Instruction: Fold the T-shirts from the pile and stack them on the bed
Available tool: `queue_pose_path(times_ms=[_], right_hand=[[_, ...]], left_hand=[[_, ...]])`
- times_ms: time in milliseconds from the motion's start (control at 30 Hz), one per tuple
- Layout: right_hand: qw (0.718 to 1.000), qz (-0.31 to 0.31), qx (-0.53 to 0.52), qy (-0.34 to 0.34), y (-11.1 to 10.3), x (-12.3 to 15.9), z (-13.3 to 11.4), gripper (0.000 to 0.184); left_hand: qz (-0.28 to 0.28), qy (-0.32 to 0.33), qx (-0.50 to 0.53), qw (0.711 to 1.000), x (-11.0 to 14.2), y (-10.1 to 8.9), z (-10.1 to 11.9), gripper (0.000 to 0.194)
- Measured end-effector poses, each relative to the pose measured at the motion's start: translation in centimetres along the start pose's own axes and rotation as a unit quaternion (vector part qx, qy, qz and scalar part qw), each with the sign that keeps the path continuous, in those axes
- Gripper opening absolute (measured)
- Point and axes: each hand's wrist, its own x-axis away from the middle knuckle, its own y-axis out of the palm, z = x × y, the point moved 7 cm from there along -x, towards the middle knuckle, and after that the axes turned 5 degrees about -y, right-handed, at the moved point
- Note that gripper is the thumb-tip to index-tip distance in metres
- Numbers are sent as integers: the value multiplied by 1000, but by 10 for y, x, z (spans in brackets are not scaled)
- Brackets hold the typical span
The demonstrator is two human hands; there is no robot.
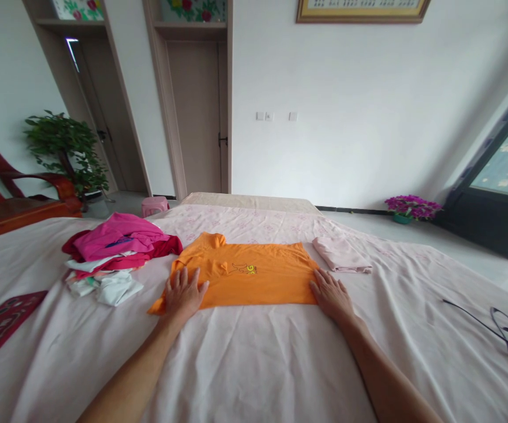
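An orange T-shirt [276,276] lies spread sideways on the pale pink sheet [263,358], with a small printed design near its middle. My left hand [186,292] rests flat on the shirt's left part, fingers spread. At the opposite end, my right hand [330,292] lies open on the shirt's right edge. Just beyond that hand sits a folded light pink garment [341,255]. To the left is a heap of clothes [122,241] in magenta, red and white.
A dark red patterned object [4,326] lies at the left, and eyeglasses [505,335] lie at the right. Past the sheet stand a pink stool [154,205], a wooden chair [24,188], a green plant [66,150] and purple flowers [413,207].
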Motion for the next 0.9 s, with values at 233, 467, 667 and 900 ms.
queue_pose_path(times_ms=[233, 467, 667, 900], right_hand=[[1000, 1, 7, -4, -3, 2, -2, 57], [1000, -9, 14, -3, -1, 3, -2, 58], [1000, 0, 12, -1, -10, 6, -1, 55], [987, 53, -56, -141, -58, 16, -56, 42]], left_hand=[[71, 71, 10, 995, 4, -11, 14, 53], [-29, 137, 22, 990, -2, 1, 13, 51], [-20, 99, 47, 994, 3, -16, -29, 44], [-64, 2, 89, 994, 14, -28, -102, 38]])
